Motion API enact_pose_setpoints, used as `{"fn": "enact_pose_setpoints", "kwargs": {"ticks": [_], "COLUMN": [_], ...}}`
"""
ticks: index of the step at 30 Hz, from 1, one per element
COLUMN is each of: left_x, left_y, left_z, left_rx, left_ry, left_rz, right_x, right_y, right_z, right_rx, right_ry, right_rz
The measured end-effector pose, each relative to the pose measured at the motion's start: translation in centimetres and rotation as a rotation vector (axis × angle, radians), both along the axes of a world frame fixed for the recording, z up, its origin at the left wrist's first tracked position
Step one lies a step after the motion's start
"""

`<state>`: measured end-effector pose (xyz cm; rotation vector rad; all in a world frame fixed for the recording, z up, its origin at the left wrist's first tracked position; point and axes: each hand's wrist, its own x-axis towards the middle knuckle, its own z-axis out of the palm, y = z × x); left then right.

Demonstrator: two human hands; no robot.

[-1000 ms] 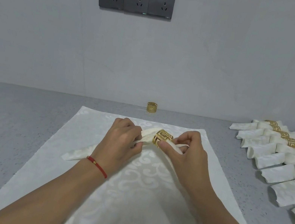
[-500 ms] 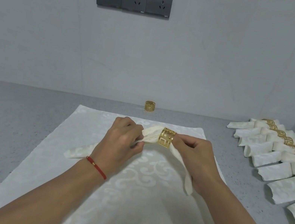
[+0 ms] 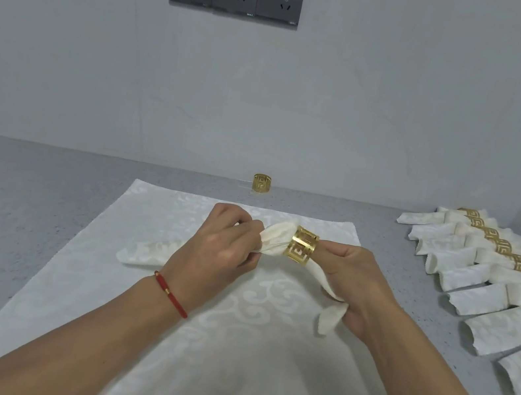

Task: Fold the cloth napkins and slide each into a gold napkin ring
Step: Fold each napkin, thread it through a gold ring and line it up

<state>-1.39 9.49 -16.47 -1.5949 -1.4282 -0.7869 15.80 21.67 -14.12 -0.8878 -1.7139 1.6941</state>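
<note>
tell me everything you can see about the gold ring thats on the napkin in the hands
The gold napkin ring is a shiny, metal-looking band with an open Greek-key cutout pattern. It sits around the rolled cream napkin, held above the flat cloth, tilted, with napkin sticking out both sides. The right hand touches its right edge and grips the napkin's trailing end; the left hand pinches the bunched part just left of it.

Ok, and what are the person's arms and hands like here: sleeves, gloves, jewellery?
Both forearms are bare to the bottom edge of the frame, with no sleeves in view. Neither the left hand nor the right hand wears a glove, and no rings show on the visible fingers. The only thing worn is a thin red cord bracelet with a small gold bead, round the left wrist.
</note>
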Motion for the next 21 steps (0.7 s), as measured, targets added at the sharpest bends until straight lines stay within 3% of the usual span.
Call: {"fn": "enact_pose_setpoints", "kwargs": {"ticks": [8, 14, 21], "left_x": [-0.5, 0.4, 1.3], "left_y": [0.1, -0.7, -0.5], "left_z": [-0.1, 1.5, 2.7], "left_rx": [-0.027, -0.424, -0.581], "left_ry": [-0.070, -0.263, -0.513], "left_rz": [0.005, -0.007, -0.175], "right_x": [-0.4, -0.7, -1.0], "right_y": [-0.1, -0.9, -2.1], "right_z": [0.1, 0.0, -0.3], "right_rx": [0.132, 0.229, 0.259], "right_ry": [-0.039, 0.043, 0.036], "right_rz": [-0.025, -0.019, 0.116]}}
